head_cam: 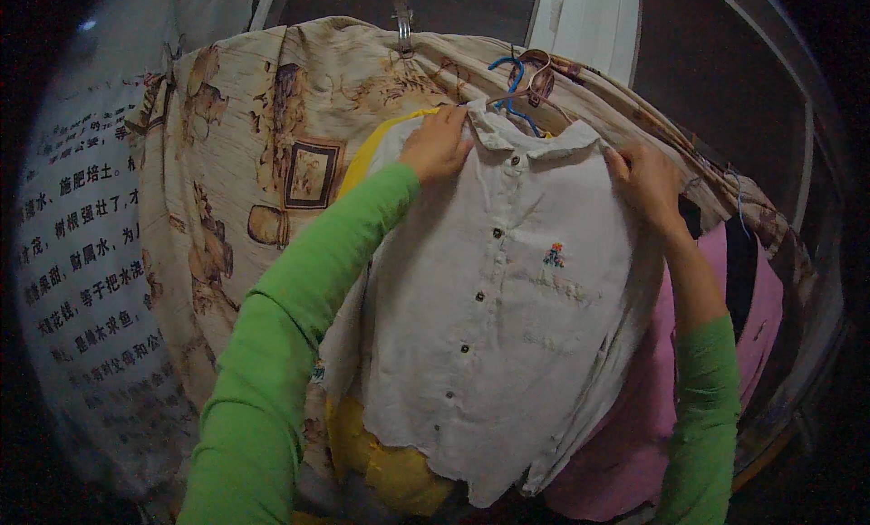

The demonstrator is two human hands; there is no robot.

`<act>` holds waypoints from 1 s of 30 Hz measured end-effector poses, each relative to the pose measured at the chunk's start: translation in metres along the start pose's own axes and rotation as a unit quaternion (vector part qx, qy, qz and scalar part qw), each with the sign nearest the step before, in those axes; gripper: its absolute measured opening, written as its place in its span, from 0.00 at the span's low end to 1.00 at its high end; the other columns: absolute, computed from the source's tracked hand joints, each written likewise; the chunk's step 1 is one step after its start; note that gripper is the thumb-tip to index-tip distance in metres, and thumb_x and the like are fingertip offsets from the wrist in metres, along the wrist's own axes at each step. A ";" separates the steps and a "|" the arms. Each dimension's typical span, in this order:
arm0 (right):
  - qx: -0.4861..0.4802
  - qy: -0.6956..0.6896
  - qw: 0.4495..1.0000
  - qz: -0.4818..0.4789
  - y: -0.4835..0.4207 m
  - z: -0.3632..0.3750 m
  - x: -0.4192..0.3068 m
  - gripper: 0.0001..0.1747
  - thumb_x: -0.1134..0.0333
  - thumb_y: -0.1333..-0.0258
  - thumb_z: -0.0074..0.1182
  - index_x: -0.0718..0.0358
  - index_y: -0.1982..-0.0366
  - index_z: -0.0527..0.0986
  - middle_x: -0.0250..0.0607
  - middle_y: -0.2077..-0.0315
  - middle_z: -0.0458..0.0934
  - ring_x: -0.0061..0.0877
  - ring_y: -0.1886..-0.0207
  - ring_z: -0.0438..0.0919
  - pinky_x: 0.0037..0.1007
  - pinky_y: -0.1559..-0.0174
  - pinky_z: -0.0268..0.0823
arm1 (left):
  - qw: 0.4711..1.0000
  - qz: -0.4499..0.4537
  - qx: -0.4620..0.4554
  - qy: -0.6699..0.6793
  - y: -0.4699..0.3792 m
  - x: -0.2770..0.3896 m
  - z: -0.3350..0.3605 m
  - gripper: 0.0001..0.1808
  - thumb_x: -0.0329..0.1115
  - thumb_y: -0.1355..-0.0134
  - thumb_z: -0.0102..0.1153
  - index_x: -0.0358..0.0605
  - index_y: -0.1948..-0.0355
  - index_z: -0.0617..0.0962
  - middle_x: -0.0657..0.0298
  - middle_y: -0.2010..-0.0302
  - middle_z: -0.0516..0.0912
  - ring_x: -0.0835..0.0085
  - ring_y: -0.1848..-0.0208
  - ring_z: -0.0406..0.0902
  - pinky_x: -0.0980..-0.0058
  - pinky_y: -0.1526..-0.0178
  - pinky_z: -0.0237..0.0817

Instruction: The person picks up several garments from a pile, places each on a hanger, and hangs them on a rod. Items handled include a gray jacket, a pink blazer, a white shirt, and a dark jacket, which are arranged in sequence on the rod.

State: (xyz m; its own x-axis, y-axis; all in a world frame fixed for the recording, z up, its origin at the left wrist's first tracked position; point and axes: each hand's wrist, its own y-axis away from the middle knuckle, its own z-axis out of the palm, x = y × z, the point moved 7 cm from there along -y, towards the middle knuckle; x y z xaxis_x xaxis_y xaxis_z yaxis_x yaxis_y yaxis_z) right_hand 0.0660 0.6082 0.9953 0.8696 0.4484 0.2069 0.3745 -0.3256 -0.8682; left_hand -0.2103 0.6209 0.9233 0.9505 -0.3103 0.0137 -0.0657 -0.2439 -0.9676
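Note:
A white button-up shirt (435,273) hangs before me with its front facing me. It has dark buttons, a turned-down collar and a small colourful embroidery (554,255) on the chest. My left hand (438,144) holds the shirt's shoulder beside the collar, fingers over the top edge. At the opposite shoulder, my right hand (646,181) grips the cloth with thumb and fingers. Above the collar show a blue hanger hook (506,66) and a brownish hanger (554,107). The shirt hides most of both hangers.
Behind the shirt hang a yellow garment (401,477) and, on the right, a pink garment (625,443). A patterned beige cloth (238,137) forms the backdrop, with a metal clip (404,32) on its top edge. A pale sheet bearing writing (88,253) hangs at left.

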 end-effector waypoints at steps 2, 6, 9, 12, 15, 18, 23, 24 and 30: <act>-0.022 -0.026 0.999 0.009 -0.001 0.005 0.002 0.18 0.53 0.48 0.48 0.58 0.71 0.80 0.49 0.74 0.79 0.45 0.67 0.77 0.43 0.64 0.67 | 0.999 -0.025 -0.019 -0.038 -0.005 -0.009 -0.004 0.26 0.42 0.45 0.52 0.41 0.48 0.66 0.47 0.50 0.71 0.50 0.48 0.68 0.56 0.50 0.62; -0.082 -0.067 0.994 0.035 -0.004 0.020 0.011 0.18 0.52 0.49 0.48 0.58 0.71 0.80 0.49 0.74 0.79 0.44 0.67 0.78 0.43 0.64 0.67 | 0.989 -0.107 -0.099 -0.020 -0.016 -0.027 -0.002 0.18 0.42 0.44 0.51 0.39 0.58 0.73 0.48 0.60 0.77 0.52 0.55 0.73 0.57 0.53 0.64; -0.158 -0.104 0.981 0.052 0.002 0.036 0.014 0.19 0.51 0.50 0.48 0.58 0.71 0.80 0.49 0.73 0.79 0.43 0.67 0.78 0.41 0.63 0.68 | 0.975 -0.150 -0.160 -0.044 -0.010 -0.036 0.010 0.14 0.42 0.42 0.50 0.41 0.64 0.77 0.51 0.65 0.79 0.52 0.60 0.75 0.58 0.56 0.65; -0.195 -0.110 0.973 0.046 0.015 0.044 0.013 0.20 0.51 0.51 0.48 0.58 0.70 0.81 0.48 0.73 0.79 0.42 0.66 0.78 0.40 0.62 0.68 | 0.964 -0.166 -0.205 -0.022 0.002 -0.044 0.017 0.13 0.42 0.41 0.49 0.44 0.66 0.78 0.53 0.66 0.80 0.53 0.61 0.76 0.59 0.58 0.65; -0.152 -0.124 0.980 0.028 0.020 0.043 0.009 0.23 0.51 0.51 0.48 0.68 0.75 0.78 0.50 0.82 0.76 0.38 0.75 0.77 0.37 0.68 0.66 | 0.967 -0.158 -0.200 0.004 0.007 -0.053 0.012 0.12 0.41 0.41 0.50 0.44 0.66 0.79 0.52 0.67 0.80 0.53 0.62 0.76 0.61 0.59 0.65; -0.159 -0.151 0.975 0.017 0.013 0.051 -0.001 0.23 0.51 0.51 0.48 0.68 0.75 0.78 0.50 0.81 0.77 0.39 0.76 0.77 0.37 0.68 0.66 | 0.979 -0.105 -0.174 0.006 0.001 -0.058 -0.003 0.13 0.40 0.42 0.53 0.41 0.66 0.78 0.50 0.68 0.79 0.55 0.63 0.76 0.62 0.61 0.65; -0.158 -0.180 0.971 -0.011 0.009 0.064 -0.019 0.23 0.52 0.51 0.49 0.68 0.73 0.78 0.51 0.81 0.77 0.39 0.75 0.77 0.36 0.67 0.67 | 0.971 -0.143 -0.191 0.001 0.015 -0.074 -0.021 0.13 0.39 0.40 0.50 0.40 0.63 0.77 0.50 0.70 0.78 0.56 0.67 0.74 0.63 0.63 0.64; -0.158 -0.168 0.973 0.006 0.011 0.066 -0.017 0.23 0.51 0.51 0.48 0.67 0.73 0.78 0.51 0.80 0.77 0.39 0.75 0.78 0.37 0.67 0.67 | 0.974 -0.147 -0.173 -0.026 0.017 -0.075 -0.026 0.13 0.40 0.41 0.51 0.41 0.63 0.77 0.50 0.69 0.79 0.55 0.65 0.75 0.62 0.62 0.64; -0.128 -0.182 0.975 -0.015 0.026 0.070 -0.016 0.22 0.51 0.49 0.46 0.64 0.71 0.79 0.50 0.75 0.78 0.41 0.69 0.77 0.38 0.64 0.66 | 0.986 -0.125 -0.091 -0.064 0.028 -0.064 -0.035 0.13 0.40 0.41 0.50 0.43 0.60 0.77 0.52 0.64 0.79 0.54 0.59 0.75 0.61 0.57 0.65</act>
State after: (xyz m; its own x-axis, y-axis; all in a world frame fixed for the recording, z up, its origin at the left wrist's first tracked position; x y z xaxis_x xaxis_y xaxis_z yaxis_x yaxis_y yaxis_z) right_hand 0.0396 0.6511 0.9383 0.7025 0.7115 0.0169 0.5067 -0.4833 -0.7139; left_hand -0.2839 0.6017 0.9041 0.9737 -0.1048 0.2023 0.1322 -0.4629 -0.8765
